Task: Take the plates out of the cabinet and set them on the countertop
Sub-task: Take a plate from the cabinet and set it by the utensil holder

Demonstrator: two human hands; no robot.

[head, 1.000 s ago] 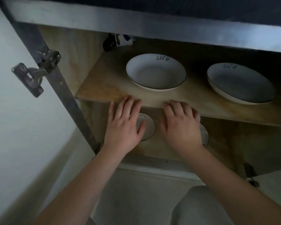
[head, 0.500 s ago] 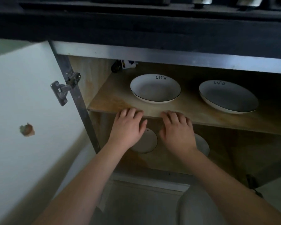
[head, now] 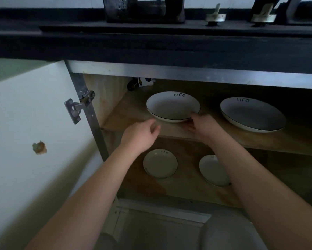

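Two large white plates marked "Life" lie on the upper cabinet shelf (head: 223, 139): the left large plate (head: 171, 106) and the right large plate (head: 252, 114). On the lower shelf lie two small plates, the left small plate (head: 159, 164) and the right small plate (head: 212, 171), which my right forearm partly covers. My right hand (head: 202, 124) is at the near right rim of the left large plate, thumb on the rim and fingers curled below it. My left hand (head: 140, 135) hovers just short of that plate's near left edge, its fingers loosely curled and holding nothing.
The dark countertop (head: 151, 46) runs above the cabinet and carries a stove with knobs (head: 215, 17). The white cabinet door (head: 25, 141) stands open at the left on a metal hinge (head: 77, 107). A small dark object (head: 133, 84) sits at the shelf's back left corner.
Both hands have lifted off the shelf's front edge and reached in to the left large plate. The view has pulled back and up, showing the countertop and both small plates.
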